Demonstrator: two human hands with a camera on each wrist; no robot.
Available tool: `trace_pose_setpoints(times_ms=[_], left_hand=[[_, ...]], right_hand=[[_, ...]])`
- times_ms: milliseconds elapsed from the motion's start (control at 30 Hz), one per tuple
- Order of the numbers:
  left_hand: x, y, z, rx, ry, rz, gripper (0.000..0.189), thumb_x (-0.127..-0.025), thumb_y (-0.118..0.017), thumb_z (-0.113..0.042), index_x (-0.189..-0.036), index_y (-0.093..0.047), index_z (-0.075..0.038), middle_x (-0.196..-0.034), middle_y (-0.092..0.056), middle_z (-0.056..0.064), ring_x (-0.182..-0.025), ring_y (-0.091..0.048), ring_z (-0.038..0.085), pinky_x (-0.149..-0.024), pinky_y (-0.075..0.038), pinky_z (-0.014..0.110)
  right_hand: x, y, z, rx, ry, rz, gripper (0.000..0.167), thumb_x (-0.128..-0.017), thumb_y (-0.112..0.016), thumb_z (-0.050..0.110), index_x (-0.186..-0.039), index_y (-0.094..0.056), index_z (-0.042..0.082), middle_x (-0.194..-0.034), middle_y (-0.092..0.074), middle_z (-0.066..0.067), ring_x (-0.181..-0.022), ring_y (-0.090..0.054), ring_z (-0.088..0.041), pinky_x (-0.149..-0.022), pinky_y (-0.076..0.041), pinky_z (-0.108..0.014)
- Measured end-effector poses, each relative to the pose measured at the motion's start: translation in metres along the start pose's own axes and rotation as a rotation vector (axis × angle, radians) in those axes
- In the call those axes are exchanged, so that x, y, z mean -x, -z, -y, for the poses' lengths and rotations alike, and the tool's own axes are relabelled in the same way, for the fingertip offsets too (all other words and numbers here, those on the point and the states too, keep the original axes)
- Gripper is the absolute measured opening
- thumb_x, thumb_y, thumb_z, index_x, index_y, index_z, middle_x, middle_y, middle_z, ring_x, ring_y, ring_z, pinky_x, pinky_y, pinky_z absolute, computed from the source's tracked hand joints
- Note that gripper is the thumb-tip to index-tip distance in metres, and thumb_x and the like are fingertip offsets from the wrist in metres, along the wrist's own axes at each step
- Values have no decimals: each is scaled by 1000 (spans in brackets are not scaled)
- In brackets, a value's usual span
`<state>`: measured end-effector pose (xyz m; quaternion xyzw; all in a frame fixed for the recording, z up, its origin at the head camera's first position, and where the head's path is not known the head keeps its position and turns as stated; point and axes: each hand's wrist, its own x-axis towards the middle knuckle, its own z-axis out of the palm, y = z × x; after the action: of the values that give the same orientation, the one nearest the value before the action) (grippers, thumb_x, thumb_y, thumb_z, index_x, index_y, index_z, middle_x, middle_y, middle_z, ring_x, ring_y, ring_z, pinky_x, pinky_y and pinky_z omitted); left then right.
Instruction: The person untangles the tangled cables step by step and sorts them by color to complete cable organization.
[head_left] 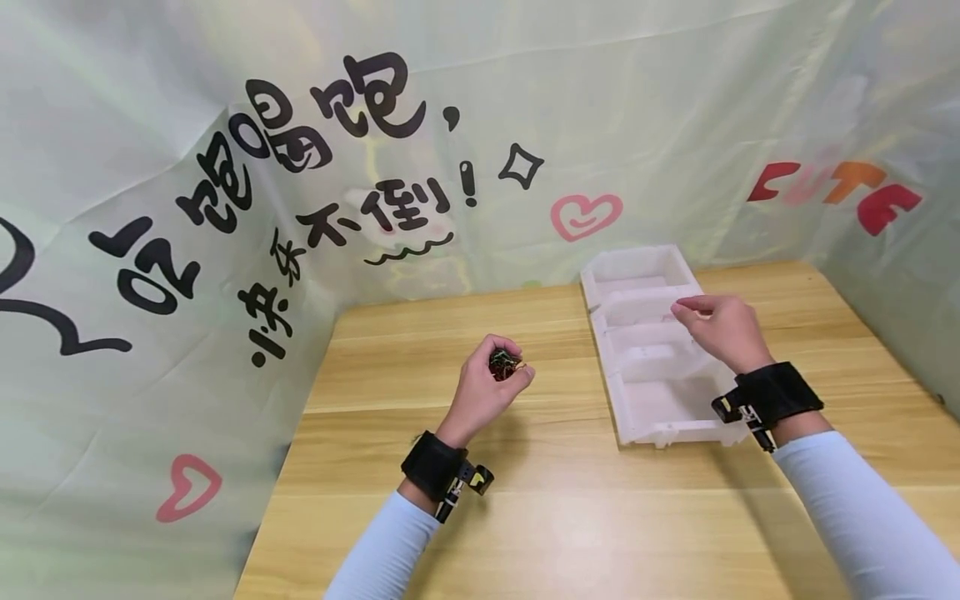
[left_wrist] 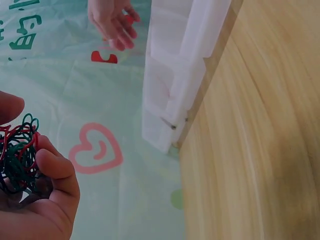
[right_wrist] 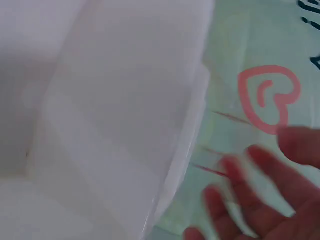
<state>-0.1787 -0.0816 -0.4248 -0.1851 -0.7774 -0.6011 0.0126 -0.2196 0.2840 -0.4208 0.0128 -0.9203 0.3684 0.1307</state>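
In the head view my left hand [head_left: 491, 379] holds a tangled clump of thin red, green and black loops [head_left: 504, 364], with thumb and fingers curled round it. The left wrist view shows the clump [left_wrist: 19, 157] closer, as coated wire-like loops; their exact kind I cannot tell. My right hand [head_left: 723, 329] is raised over the right side of a row of white plastic bins [head_left: 611, 392]. Its fingers are spread and loosely bent beside a bin wall [right_wrist: 125, 125] in the right wrist view. Thin blurred red streaks [right_wrist: 230, 117] show between bin and fingers.
The bins stand on a wooden table [head_left: 570, 517], toward its back right. A printed cloth [head_left: 480, 100] hangs behind and at both sides. A small dark piece [left_wrist: 169, 123] shows at a bin in the left wrist view.
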Motion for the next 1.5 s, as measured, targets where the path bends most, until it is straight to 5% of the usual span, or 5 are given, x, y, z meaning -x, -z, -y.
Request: trace_pose_setpoints(times_ms=[167, 400, 867, 1167, 1500], left_hand=[[2, 0, -8, 9, 16, 33, 32, -89, -72, -8, -117, -54, -7, -108, -60, 11, -89, -61, 18, -74, -52, 30], [1, -2, -3, 55, -2, 56, 39, -90, -67, 3, -123, -48, -1, -121, -60, 16, -99, -61, 19, -78, -53, 28], [3, -3, -3, 123, -65, 70, 28, -97, -68, -10, -123, -59, -8, -109, -65, 10, -96, -67, 21, -80, -57, 34], [6, -6, -11, -10, -122, 101, 42, -96, -65, -7, -138, -56, -12, -110, -67, 6, -91, -67, 14, -73, -57, 31], [9, -8, -13, -77, -158, 87, 44, -94, -65, -12, -138, -57, -15, -108, -68, 2, -84, -63, 12, -69, -54, 29]], right_hand=[[3, -2, 9, 18, -28, 77, 58, -103, -57, 39, -136, -56, -8, -107, -64, -32, -117, -51, -52, -94, -39, -63], [8, -7, 23, -15, 65, 65, 46, -102, -60, 34, -127, -65, -5, -125, -64, -28, -115, -57, -47, -90, -44, -57], [26, -37, 88, -174, 336, 127, 18, -99, -67, 21, -109, -75, 7, -100, -74, -4, -89, -66, -19, -79, -50, -38], [39, -57, 137, -286, 455, 290, 13, -99, -69, 23, -92, -76, 15, -81, -68, 11, -77, -64, -8, -75, -52, -35], [43, -75, 150, -324, 486, 367, 13, -99, -68, 20, -87, -73, 20, -77, -66, 10, -70, -59, -10, -65, -50, -29]])
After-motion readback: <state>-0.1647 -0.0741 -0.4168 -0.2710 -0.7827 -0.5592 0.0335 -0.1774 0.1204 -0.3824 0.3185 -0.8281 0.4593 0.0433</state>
